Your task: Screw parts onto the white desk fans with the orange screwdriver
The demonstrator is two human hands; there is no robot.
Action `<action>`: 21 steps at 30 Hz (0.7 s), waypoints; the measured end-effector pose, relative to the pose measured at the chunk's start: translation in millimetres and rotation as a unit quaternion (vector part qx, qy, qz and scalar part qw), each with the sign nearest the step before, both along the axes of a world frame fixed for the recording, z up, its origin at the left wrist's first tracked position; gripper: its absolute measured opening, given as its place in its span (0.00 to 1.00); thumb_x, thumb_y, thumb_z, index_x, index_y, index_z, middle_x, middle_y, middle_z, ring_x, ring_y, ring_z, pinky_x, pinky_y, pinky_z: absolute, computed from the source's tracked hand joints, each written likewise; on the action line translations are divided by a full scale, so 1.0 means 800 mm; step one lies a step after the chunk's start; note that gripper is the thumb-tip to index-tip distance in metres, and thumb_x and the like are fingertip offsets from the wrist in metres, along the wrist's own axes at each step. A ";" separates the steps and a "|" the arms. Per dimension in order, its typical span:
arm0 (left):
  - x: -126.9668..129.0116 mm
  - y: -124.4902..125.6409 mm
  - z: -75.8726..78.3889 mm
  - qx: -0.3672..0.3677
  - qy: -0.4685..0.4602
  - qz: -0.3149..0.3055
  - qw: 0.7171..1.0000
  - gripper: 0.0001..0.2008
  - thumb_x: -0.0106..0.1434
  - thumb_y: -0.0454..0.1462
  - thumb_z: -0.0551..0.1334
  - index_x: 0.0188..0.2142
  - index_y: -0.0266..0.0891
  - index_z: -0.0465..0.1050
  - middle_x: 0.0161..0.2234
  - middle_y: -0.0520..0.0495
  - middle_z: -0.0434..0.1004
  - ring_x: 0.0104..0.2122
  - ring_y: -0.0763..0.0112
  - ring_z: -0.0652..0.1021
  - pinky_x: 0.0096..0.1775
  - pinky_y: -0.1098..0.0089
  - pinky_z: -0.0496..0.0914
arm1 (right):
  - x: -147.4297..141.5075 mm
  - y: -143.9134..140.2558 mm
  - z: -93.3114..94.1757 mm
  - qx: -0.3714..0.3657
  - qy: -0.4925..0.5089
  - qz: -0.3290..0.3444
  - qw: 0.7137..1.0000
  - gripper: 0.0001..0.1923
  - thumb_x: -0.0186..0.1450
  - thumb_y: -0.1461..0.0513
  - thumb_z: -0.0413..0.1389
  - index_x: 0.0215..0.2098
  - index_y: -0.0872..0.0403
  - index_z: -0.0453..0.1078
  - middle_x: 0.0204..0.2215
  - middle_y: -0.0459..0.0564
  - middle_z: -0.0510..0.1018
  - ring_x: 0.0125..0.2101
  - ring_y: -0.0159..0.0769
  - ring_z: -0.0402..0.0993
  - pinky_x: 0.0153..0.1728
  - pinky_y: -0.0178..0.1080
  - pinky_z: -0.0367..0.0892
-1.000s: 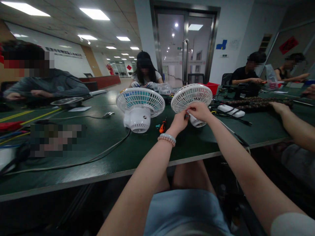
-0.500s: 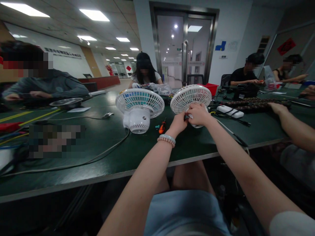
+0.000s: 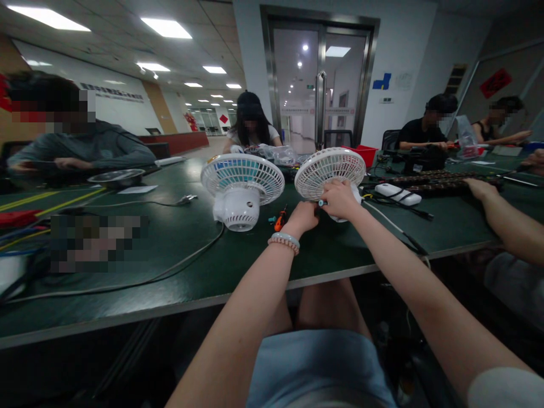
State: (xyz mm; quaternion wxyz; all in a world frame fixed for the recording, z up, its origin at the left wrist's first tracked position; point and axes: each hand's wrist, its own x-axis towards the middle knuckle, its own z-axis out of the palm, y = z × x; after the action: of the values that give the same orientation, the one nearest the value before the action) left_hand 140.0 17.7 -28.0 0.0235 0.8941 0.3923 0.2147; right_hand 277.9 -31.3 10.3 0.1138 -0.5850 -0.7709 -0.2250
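Observation:
A white fan (image 3: 329,170) stands on the green table with its grille tilted up, its base partly behind my hands. My right hand (image 3: 341,199) is in front of that base, its fingers closed around a small tool with a teal round end (image 3: 322,203); the rest of the tool is hidden. Just left of it is my left hand (image 3: 306,216), its fingers curled in; whatever they may hold is hidden. To the left, a second white fan (image 3: 238,209) with blue blades rests on the table. Between the fans lies an orange-and-black screwdriver (image 3: 280,220) beside a small teal piece (image 3: 272,219).
A grey cable (image 3: 182,262) runs left from the second fan. At right are a white power strip (image 3: 397,194), black cords and a co-worker's arm (image 3: 501,212). Behind the fans are a red bin (image 3: 365,154) and clear plastic bags (image 3: 280,153). Other people sit around the table.
My left hand has drawn slightly down and left from my right hand. The teal end of the tool now shows at my right fingers. Both fans stay in place.

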 end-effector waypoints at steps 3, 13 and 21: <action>-0.002 0.005 -0.004 -0.034 0.032 -0.018 0.999 0.13 0.53 0.33 0.60 0.38 0.40 0.76 0.40 0.43 0.78 0.43 0.64 0.75 0.49 0.69 0.66 | 0.001 0.002 0.000 0.006 0.000 0.002 1.000 0.14 0.59 0.58 0.50 0.34 0.55 0.75 0.41 0.57 0.72 0.46 0.50 0.58 0.42 0.49 0.50; -0.002 0.008 0.001 -0.046 0.042 -0.010 0.998 0.14 0.53 0.26 0.55 0.34 0.37 0.77 0.36 0.42 0.79 0.39 0.66 0.77 0.45 0.70 0.68 | 0.002 0.003 -0.002 0.012 0.003 0.001 1.000 0.13 0.59 0.58 0.50 0.33 0.54 0.75 0.41 0.57 0.72 0.46 0.50 0.58 0.42 0.49 0.50; -0.004 0.004 0.005 -0.042 0.055 0.057 0.996 0.10 0.54 0.28 0.57 0.33 0.35 0.76 0.35 0.39 0.78 0.39 0.66 0.77 0.45 0.70 0.68 | 0.002 0.003 -0.002 0.010 0.000 0.003 1.000 0.13 0.60 0.59 0.50 0.34 0.54 0.75 0.41 0.57 0.72 0.46 0.50 0.58 0.42 0.49 0.50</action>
State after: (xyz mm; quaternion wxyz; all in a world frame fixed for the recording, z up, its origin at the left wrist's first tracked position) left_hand 136.7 20.7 -24.3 0.0273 0.8789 0.4522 0.1492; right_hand 279.3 -28.6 9.1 0.1201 -0.5814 -0.7704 -0.2324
